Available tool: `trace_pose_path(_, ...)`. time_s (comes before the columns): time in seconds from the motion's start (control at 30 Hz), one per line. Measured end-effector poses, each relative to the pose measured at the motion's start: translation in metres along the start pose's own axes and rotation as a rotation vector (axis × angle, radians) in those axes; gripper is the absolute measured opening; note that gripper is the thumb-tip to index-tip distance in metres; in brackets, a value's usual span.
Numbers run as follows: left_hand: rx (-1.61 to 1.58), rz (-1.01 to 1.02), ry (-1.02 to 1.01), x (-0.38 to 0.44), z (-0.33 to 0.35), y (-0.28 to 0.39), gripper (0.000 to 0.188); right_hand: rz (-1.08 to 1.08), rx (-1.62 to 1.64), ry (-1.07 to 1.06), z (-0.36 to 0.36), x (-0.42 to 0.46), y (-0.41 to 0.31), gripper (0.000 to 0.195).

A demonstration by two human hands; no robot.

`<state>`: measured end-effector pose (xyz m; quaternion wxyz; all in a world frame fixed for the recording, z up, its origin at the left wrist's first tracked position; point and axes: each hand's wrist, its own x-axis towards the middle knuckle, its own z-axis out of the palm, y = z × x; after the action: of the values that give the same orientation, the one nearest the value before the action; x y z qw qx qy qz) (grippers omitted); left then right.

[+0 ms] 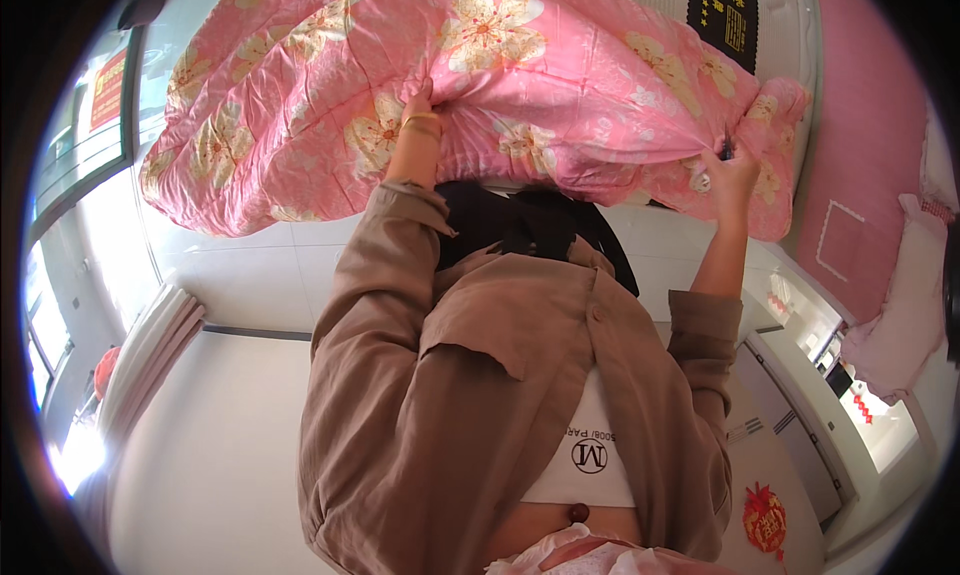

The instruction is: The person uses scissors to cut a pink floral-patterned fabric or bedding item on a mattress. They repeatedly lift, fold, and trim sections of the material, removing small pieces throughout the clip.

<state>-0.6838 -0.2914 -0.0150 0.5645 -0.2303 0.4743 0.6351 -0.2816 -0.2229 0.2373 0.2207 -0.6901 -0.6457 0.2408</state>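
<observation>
A pink quilt [480, 117] with large cream and gold flowers spreads in folds over the near part of a bed with a pale mattress [780, 19]. My left hand [421, 106], with a gold-coloured bangle at the wrist, pinches a gathered fold near the quilt's middle. Further right, my right hand [733, 164] grips the quilt close to its right end, with a small dark item at the fingers that I cannot make out. Creases run between the two hands. Both sleeves are brown and turned up.
Right of the mattress lies a pink cover [862, 124] with a pale pillow [896, 297] on it. A window [82, 124] and a gathered curtain [150, 365] stand at the left. A dark label with writing [724, 19] lies on the mattress. Pale floor tiles [262, 267] show below the quilt.
</observation>
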Motion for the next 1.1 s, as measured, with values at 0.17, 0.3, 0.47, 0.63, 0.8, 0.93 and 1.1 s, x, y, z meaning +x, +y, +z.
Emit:
trace_pose_path(0.17, -0.163, 0.007, -0.255, -0.084, -0.03, 0.048, 0.018, -0.053, 0.038, 0.057, -0.01, 0.027, 0.047, 0.015)
trace_pose_path(0.3, -0.114, 0.193, -0.39, -0.17, -0.03, 0.067, 0.023, 0.014, -0.139, -0.086, -0.01, 0.047, 0.06, 0.013)
trace_pose_path(0.47, -0.134, 0.315, -0.422, -0.19, -0.024, 0.049, 0.031, -0.124, -0.486, -0.594, -0.001, 0.046, 0.023, 0.034)
trace_pose_path(0.63, -0.105, 0.315, -0.431, -0.189, -0.03, 0.044, 0.035, -0.476, -0.227, -0.51, 0.032, 0.011, -0.091, 0.049)
trace_pose_path(0.8, -0.082, 0.305, -0.458, -0.187, -0.025, 0.045, 0.035, -0.681, 0.249, -0.631, 0.125, -0.048, -0.173, 0.036)
trace_pose_path(0.93, -0.046, 0.28, -0.432, -0.186, -0.024, 0.046, 0.034, -0.959, 0.137, -0.539, 0.172, -0.067, -0.173, 0.021)
trace_pose_path(1.1, -0.094, 0.013, -0.497, -0.19, -0.023, 0.049, 0.038, -1.096, 0.134, -0.439, 0.18, -0.071, -0.165, 0.027)
